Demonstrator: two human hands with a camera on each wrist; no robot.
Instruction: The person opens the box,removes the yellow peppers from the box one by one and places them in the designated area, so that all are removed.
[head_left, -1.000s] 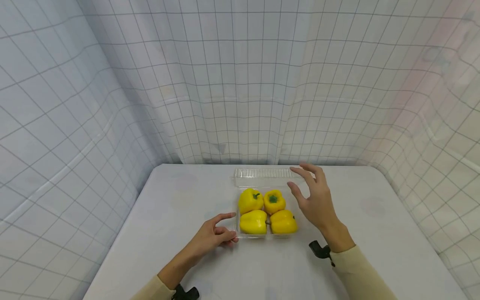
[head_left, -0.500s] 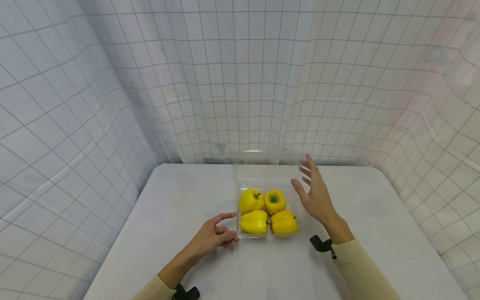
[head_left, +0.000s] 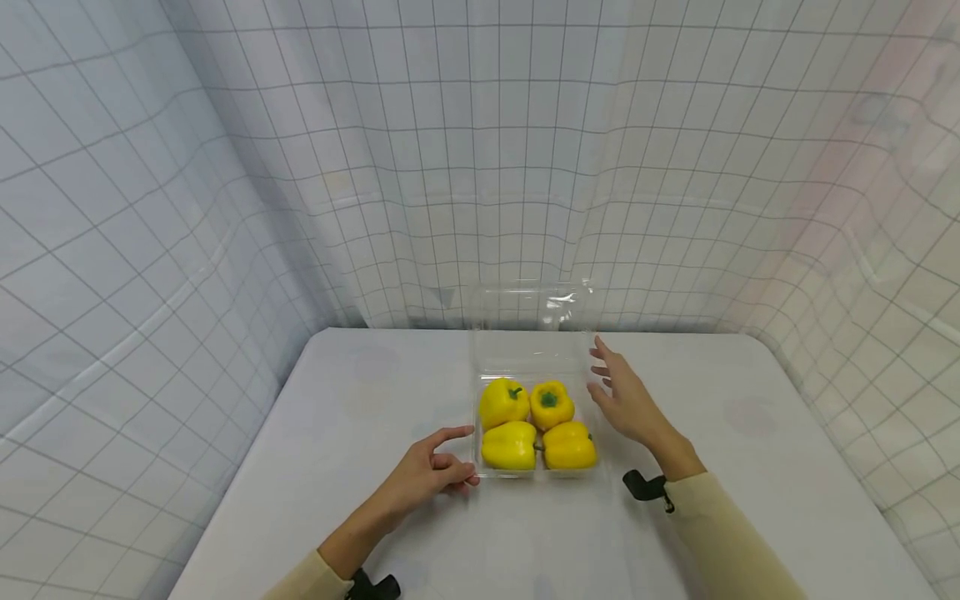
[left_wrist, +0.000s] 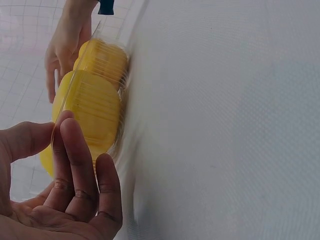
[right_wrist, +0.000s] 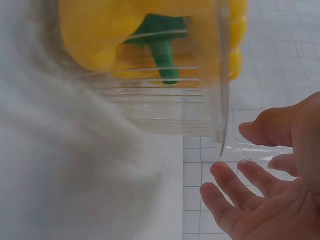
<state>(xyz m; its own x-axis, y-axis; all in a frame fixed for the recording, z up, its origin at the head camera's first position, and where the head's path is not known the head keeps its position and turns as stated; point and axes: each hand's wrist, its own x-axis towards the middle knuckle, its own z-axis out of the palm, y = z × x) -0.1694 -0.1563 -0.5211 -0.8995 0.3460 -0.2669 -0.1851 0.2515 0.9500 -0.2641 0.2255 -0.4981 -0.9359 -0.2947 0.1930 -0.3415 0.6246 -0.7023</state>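
A clear plastic clamshell container (head_left: 538, 472) stands on the table with its lid (head_left: 517, 348) raised at the back. Several yellow bell peppers (head_left: 510, 446) fill the base in two rows, their green stems showing. My left hand (head_left: 427, 471) is at the front left corner; in the left wrist view its thumb (left_wrist: 32, 140) and fingers pinch the thin rim. Beside the back right corner is my right hand (head_left: 628, 402), fingers loosely extended and holding nothing. The right wrist view has that hand (right_wrist: 265, 185) near the container's edge, a small gap between.
A white tabletop (head_left: 360, 400) surrounds the container. White grid-patterned curtains (head_left: 480, 167) hang behind and on both sides, close to the table's back edge. Each wrist wears a black camera mount (head_left: 643, 485).
The lid has swung further up and back. My right hand has come away from it and moved down to the container's right side. The left hand has stayed in place.
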